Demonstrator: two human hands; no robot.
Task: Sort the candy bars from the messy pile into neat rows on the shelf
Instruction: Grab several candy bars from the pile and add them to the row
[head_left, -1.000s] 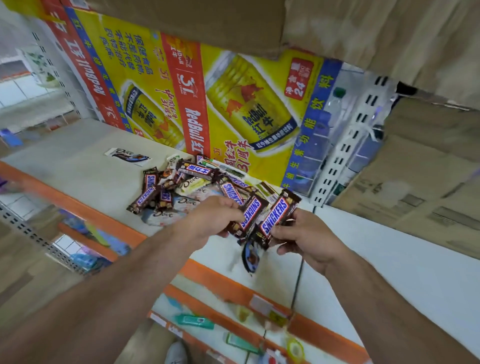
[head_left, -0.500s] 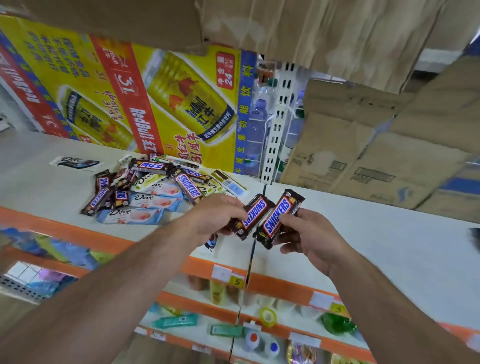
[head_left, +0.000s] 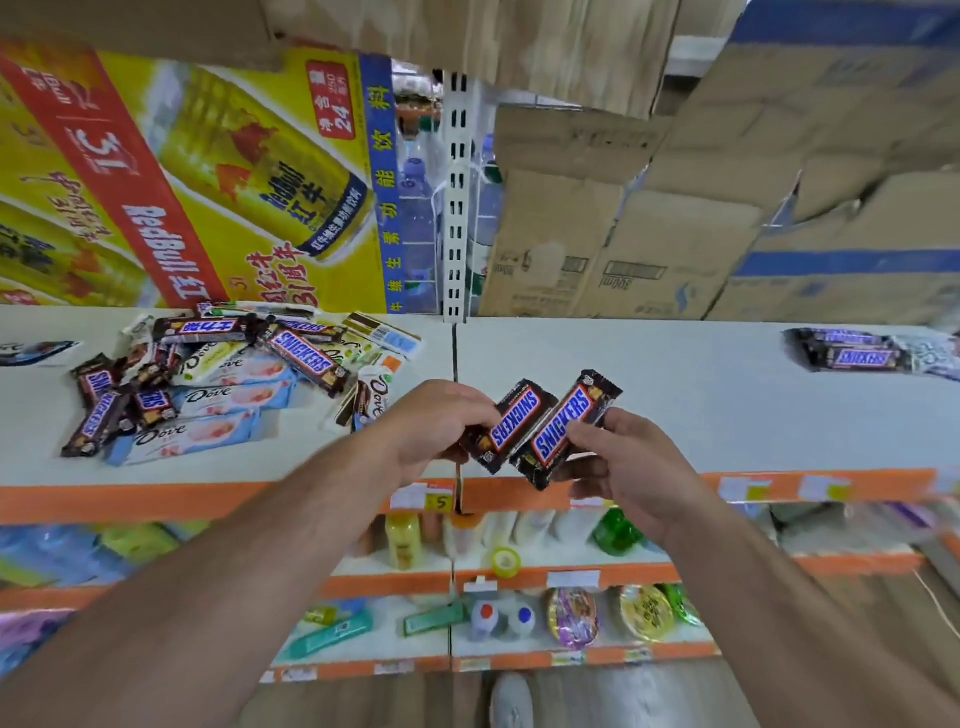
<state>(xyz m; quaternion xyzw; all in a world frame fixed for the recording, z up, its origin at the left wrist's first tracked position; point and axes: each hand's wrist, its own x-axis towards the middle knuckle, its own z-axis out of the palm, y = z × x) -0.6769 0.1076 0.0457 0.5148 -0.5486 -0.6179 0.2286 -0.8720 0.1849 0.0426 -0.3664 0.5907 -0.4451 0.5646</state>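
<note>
Left hand (head_left: 436, 421) pinches one Snickers bar (head_left: 511, 423) | right hand (head_left: 631, 467) pinches another Snickers bar (head_left: 563, 428) | messy pile (head_left: 208, 379) at left mostly unsorted | few Snickers laid (head_left: 852, 353) at upper right of shelf (head_left: 675, 395)

The left Snickers bar (head_left: 511, 426), pinched in the left hand (head_left: 436, 421), and the right Snickers bar (head_left: 563, 434), pinched in the right hand (head_left: 634, 462), are tilted side by side over the shelf's (head_left: 675, 405) front edge. The messy pile (head_left: 218, 379) of Snickers and Dove bars lies on the shelf's left part. The blurred sorted Snickers (head_left: 852, 356) lie near the shelf's right end.

Head camera looks forward and down, close over the shelf (head_left: 675, 395) front.
</note>
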